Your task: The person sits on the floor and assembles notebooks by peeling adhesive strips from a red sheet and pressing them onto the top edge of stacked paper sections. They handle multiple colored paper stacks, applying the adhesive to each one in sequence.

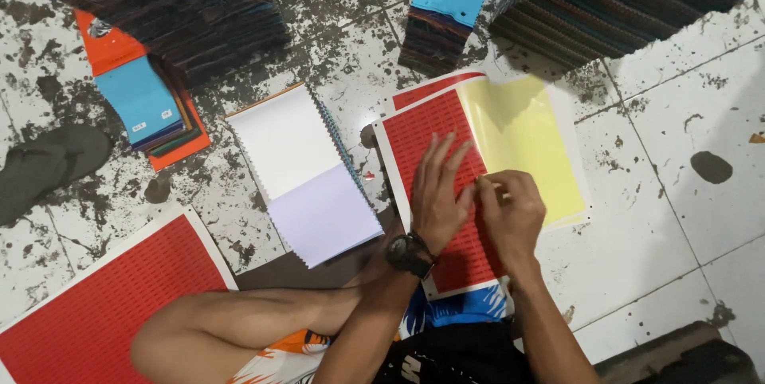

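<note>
Fingers of our right hand (511, 210) pinch the yellow backing film (522, 141) at the red label sheet's (434, 137) right edge; our left hand (438, 193) lies flat, open, just left.

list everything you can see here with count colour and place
red sticker sheet: 1, red on white, under both hands
yellow backing sheet: 1, yellow, peeled to the right
second red sheet: 1, red, lower left floor
white booklet: 1, white, left of the hands
swatch book stacks: several, dark with blue covers, along the top
open swatch book: 1, blue and orange, upper left
sandal: 1, dark, far left
wristwatch: 1, black, left wrist
left hand: flat on the sheet
right hand: pinching at the sheet
</note>
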